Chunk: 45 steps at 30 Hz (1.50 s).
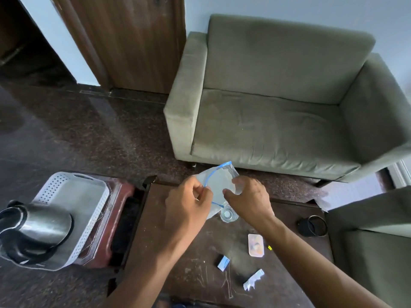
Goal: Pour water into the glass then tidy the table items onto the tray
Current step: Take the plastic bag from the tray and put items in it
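Both hands hold a clear plastic bag with a blue zip edge (219,181) above the far side of the dark wooden table (184,252). My left hand (189,203) pinches the bag's blue edge on the left, and my right hand (249,196) grips its right side. Just below the bag, a small clear glass (228,215) stands upright on the table. A white perforated tray (73,210) rests on a red stool to the left, with a steel kettle (37,230) standing on it.
On the table lie a pink card (256,244), a small white-and-black box (223,262), a crumpled white wrapper (253,280) and a black ring-shaped item (312,225). A grey-green sofa (278,107) stands beyond the table, and another seat (373,252) is at the right.
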Motion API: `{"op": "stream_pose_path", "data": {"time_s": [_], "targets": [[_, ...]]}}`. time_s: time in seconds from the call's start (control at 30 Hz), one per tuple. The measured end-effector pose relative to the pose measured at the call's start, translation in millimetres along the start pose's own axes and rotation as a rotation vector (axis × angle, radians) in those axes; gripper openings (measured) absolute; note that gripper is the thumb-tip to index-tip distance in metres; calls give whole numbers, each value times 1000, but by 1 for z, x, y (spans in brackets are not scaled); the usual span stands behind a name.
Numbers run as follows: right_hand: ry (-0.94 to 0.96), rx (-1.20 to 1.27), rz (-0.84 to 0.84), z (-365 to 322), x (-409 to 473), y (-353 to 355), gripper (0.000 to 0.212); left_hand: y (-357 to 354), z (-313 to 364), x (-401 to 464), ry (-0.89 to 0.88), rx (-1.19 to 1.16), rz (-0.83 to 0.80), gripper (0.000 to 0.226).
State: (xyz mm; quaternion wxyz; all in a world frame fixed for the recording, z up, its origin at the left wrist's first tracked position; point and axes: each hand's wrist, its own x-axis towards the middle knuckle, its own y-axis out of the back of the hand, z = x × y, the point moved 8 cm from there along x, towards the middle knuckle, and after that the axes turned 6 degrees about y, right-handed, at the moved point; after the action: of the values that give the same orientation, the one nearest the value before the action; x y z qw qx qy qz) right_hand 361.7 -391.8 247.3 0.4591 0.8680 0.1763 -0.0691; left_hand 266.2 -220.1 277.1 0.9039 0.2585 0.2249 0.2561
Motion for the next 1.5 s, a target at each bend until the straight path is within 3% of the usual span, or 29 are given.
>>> {"op": "stream_pose_path", "data": {"time_s": [0.2,0.37,0.43,0.63,0.77,0.9,1.13,1.3,1.4,1.5], "targets": [[-96,243,162,22,0,14,41,-30,6,-24,-38,-117,5,25],[-174,366,100,27,7,16,11,-52,13,-32,-161,-162,-74,24],[-195,408,81,27,9,12,20,-53,13,-31,-196,-165,-91,25],[-257,601,49,29,9,7,17,-56,13,-30,-266,-189,-118,22],[-238,554,-40,24,12,-2,11,-54,10,-28,-277,-192,-117,23],[-195,407,-76,17,16,-6,22,-53,7,-28,-285,-179,-122,26],[-205,127,-142,31,20,-8,17,-63,4,-37,-322,-152,-189,27],[-197,141,-138,45,11,-19,18,-70,-15,-40,-285,-154,-220,27],[-186,217,-97,55,12,-15,44,-64,-32,-34,-207,-171,-137,33],[-203,255,-89,61,14,-8,35,-55,-46,-25,-126,-221,-4,40]]}}
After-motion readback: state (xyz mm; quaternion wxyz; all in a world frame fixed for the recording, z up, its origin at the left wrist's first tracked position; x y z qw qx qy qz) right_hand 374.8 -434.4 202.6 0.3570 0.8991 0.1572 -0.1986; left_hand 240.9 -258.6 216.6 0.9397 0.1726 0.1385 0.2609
